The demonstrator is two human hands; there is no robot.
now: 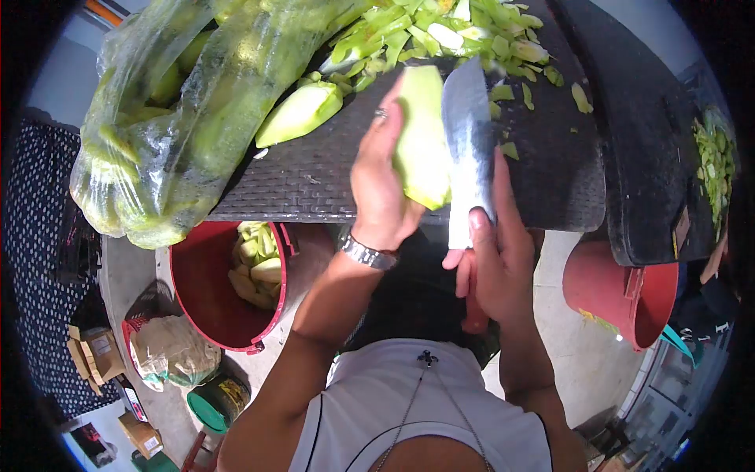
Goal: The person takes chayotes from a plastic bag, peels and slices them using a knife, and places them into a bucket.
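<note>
A pale green peeled fruit is held upright in my left hand, above the front edge of the dark woven table. My right hand grips a wide-bladed knife by its red handle, with the thumb at the base of the blade. The blade stands beside the fruit's right side; whether they touch I cannot tell. Another green fruit lies on the table to the left. Green peelings are heaped behind the knife.
A clear plastic bag of green fruits hangs over the table's left edge. Below it stands a red bucket with peeled pieces inside. A second red bucket is at the right, under another dark table with more peelings.
</note>
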